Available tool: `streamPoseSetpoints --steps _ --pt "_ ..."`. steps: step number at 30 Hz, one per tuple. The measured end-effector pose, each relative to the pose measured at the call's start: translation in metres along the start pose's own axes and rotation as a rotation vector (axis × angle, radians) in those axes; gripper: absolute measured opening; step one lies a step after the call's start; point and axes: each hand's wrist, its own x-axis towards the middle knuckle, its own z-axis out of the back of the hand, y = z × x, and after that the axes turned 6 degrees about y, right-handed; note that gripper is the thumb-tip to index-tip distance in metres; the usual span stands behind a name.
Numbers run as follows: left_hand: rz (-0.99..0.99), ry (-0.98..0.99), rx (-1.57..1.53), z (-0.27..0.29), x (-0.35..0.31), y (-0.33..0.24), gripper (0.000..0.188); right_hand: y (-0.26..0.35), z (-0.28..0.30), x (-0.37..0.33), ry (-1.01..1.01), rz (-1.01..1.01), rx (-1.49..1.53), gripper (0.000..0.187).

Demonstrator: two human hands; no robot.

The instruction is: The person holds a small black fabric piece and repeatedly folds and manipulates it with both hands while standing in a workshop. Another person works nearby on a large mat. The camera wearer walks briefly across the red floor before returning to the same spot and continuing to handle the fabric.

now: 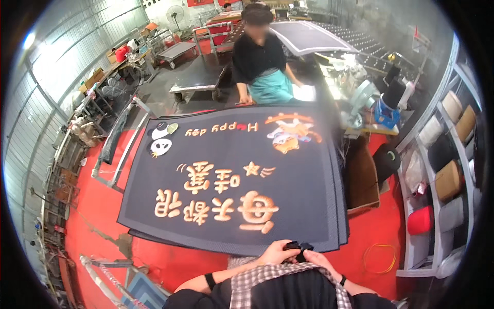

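Note:
Close to my body, at the near edge of a stack of dark grey printed mats (303, 190), my two hands meet. My left hand (276, 253) is closed on a small black object (300, 250). The fingers of my right hand (317, 259) are closed on the same object from the other side. Its kind I cannot make out. The top mat carries cartoon animals and large orange-and-white lettering, upside down from here. Several mat edges show beneath it at the right and near sides.
Across the stack stands a person (260, 62) in a black top and teal apron, one hand at its far edge. Shelves with thread cones (441, 139) rise on the right, beside a cardboard box (363, 177). A flat cart (198, 82) stands behind; metal frames (121, 149) are left.

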Motion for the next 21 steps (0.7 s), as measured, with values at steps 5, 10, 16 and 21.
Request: streamPoseSetpoints --steps 5,10,16,21 --pt "0.096 -0.046 0.137 0.004 -0.007 0.006 0.021 -0.001 -0.016 -0.016 -0.220 -0.066 -0.145 0.032" --pt "0.131 0.009 0.222 0.008 -0.030 -0.001 0.023 -0.009 -0.045 -0.011 -0.336 0.025 -0.260 0.027" --pt "0.032 0.053 0.048 0.036 -0.067 0.013 0.029 -0.034 -0.071 0.003 -0.285 0.057 -0.245 0.026" --pt "0.040 0.048 0.089 0.054 -0.121 0.012 0.036 -0.067 -0.101 0.018 -0.193 0.116 -0.283 0.025"
